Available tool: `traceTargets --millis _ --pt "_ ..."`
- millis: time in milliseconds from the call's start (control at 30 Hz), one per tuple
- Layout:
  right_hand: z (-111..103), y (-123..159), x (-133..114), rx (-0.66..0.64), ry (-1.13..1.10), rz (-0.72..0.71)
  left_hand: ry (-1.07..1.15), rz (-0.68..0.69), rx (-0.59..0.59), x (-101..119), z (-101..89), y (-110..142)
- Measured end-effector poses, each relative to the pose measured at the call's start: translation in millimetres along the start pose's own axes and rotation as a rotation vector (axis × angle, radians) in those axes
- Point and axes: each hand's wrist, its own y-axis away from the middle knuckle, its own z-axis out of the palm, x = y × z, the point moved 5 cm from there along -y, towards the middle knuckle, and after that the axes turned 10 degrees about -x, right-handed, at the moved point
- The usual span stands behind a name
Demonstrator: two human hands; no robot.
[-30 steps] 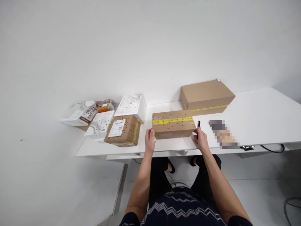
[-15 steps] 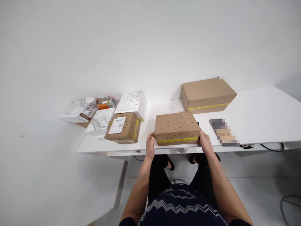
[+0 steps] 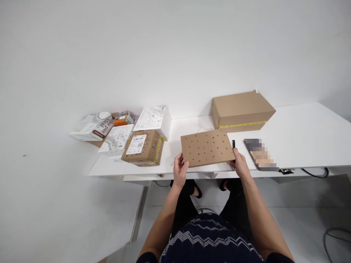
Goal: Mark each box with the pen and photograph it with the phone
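Observation:
A brown cardboard box (image 3: 207, 148) with dark dots on its top tilts at the front edge of the white table. My left hand (image 3: 180, 168) grips its left front corner, thumb on top and fingers curled round the side. At the opposite end my right hand (image 3: 240, 162) is closed against the right side of the box. A black marker pen (image 3: 233, 144) sticks up from that hand, its lower part hidden by the fingers. The yellow tape band on the front of the box is out of sight.
A larger brown box (image 3: 244, 109) stands at the wall. Left lie a labelled brown box (image 3: 145, 148), white dotted boxes (image 3: 152, 118), a white package (image 3: 95, 126) and an orange box (image 3: 123, 118). A blurred-out item (image 3: 260, 154) lies on the table (image 3: 301, 138) to the right.
The box has tipped so its top turns toward me and its taped front has gone from view. My left thumb has moved onto the top; more of the marker pen shows.

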Motion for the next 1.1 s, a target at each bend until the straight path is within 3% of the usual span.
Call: traceTargets --millis 133,200,300,367,433,500,600,667,733,800,900,1100 --pt "-2.0 -2.3 -2.7 0.025 -0.023 -0.005 -0.029 -0.007 0.001 -1.2 -0.5 -1.6" --pt "-10.7 -2.0 -12.6 0.165 -0.026 -0.036 -0.052 -0.020 0.000 -1.9 -0.7 -3.6" --pt "-27.9 3.4 -44.4 0.447 -0.130 -0.207 -0.087 -0.068 -0.015 -4.1 -1.6 -8.3" --pt "-32.1 5.9 -70.9 0.492 -0.251 -0.346 -0.100 -0.107 -0.051 -5.1 -1.7 -11.6" --pt "-27.9 5.4 -96.2 0.414 -0.296 -0.437 -0.143 -0.134 -0.056 -3.1 -2.2 -13.7" --pt "-18.3 3.9 -115.2 0.339 -0.199 -0.472 -0.275 -0.088 0.025 7.4 -3.1 -14.0" --pt "4.6 -4.9 -125.0 0.219 0.070 -0.431 -0.559 0.181 0.150 39.9 8.2 -12.4" --pt "23.2 -15.8 -120.9 0.065 0.158 -0.389 -0.683 0.370 0.103 58.8 27.8 -13.1" --pt "38.5 -26.8 -112.9 -0.080 0.150 -0.356 -0.745 0.453 0.025 67.2 47.5 -17.1" --pt "47.1 -35.7 -103.9 -0.155 0.138 -0.315 -0.774 0.446 -0.034 65.8 62.2 -23.4" --pt "49.6 -42.2 -92.9 -0.165 0.133 -0.273 -0.779 0.372 -0.113 53.9 74.9 -31.1" --pt "51.9 -39.9 -87.2 -0.172 0.313 -0.325 -0.697 0.290 -0.169 42.1 77.6 -33.7"
